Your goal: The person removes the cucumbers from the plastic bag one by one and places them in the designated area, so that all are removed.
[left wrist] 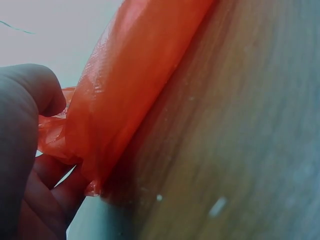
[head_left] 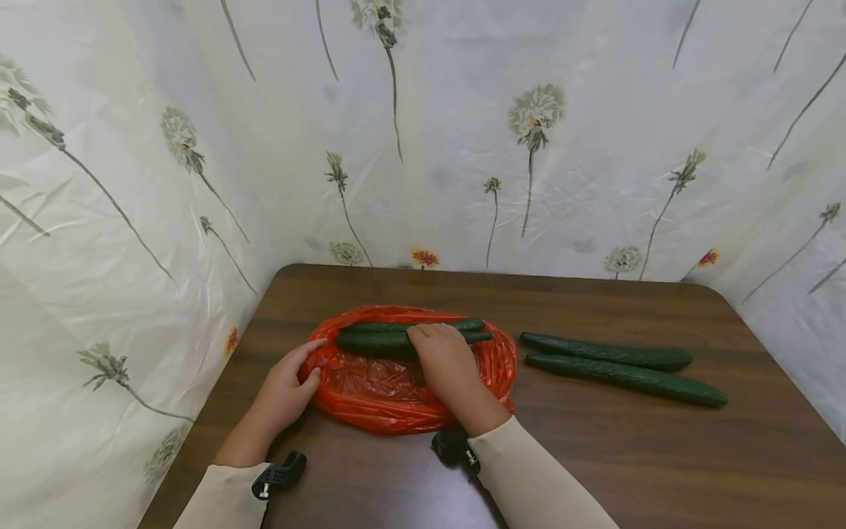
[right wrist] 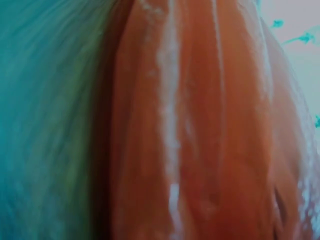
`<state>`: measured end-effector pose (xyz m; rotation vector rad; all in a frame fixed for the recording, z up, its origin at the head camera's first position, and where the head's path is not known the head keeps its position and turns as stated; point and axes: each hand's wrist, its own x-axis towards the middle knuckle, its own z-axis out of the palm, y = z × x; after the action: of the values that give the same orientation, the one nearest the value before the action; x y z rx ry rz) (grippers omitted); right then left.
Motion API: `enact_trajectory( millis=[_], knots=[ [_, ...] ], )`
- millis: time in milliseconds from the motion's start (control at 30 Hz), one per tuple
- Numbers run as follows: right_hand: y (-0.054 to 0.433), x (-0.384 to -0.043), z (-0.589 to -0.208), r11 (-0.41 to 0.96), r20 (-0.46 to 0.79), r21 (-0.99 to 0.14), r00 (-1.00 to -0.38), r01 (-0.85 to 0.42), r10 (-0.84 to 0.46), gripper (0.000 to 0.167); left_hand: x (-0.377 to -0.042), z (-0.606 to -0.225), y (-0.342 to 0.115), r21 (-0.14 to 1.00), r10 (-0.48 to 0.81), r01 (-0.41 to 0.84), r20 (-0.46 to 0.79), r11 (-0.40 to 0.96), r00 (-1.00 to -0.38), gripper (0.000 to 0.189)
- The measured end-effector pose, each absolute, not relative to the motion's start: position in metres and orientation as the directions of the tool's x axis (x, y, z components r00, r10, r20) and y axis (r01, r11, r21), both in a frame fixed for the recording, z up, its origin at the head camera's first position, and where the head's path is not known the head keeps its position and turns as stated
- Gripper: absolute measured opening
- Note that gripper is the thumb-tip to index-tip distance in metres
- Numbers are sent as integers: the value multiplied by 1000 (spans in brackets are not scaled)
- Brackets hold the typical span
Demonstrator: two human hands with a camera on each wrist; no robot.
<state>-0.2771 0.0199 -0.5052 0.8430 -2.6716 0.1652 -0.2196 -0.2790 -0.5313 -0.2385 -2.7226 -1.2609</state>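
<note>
A red plastic bag [head_left: 380, 420] lies spread open on the table, with two cucumbers side by side at its far side. My right hand [head_left: 452, 367] reaches over the bag and grips the nearer cucumber [head_left: 377, 344] from above; the farther cucumber [head_left: 403, 326] lies just behind it. At the bag's left edge, my left hand [head_left: 284, 386] pinches the plastic, its thumb inside the rim; the left wrist view shows the fingers curled against the red bag [left wrist: 120, 90]. In the right wrist view the bag's side [right wrist: 200, 125] hides the right hand and cucumbers.
Two more cucumbers, one farther [head_left: 608, 351] and one nearer [head_left: 628, 377], lie on the brown wooden table [head_left: 661, 455] right of the bag. A flower-printed sheet [head_left: 449, 147] hangs behind the table and along its sides.
</note>
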Motion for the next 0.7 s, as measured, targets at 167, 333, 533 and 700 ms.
enact_trajectory(
  millis=[167, 333, 533, 700],
  knots=[
    [22, -277, -507, 817, 366, -18, -764, -576, -531, 46, -219, -531, -280, 748, 86, 203, 193, 632, -977, 51],
    [27, -275, -509, 813, 377, -21, -758, -582, -533, 47, -219, -532, -279, 755, 86, 200, 188, 625, -978, 51],
    [32, -271, -508, 811, 384, -36, -758, -583, -528, 46, -220, -532, -279, 752, 87, 206, 195, 626, -977, 51],
    [37, -269, -507, 808, 382, -47, -758, -587, -529, 43, -219, -531, -279, 750, 84, 216, 211, 625, -974, 51]
  ],
)
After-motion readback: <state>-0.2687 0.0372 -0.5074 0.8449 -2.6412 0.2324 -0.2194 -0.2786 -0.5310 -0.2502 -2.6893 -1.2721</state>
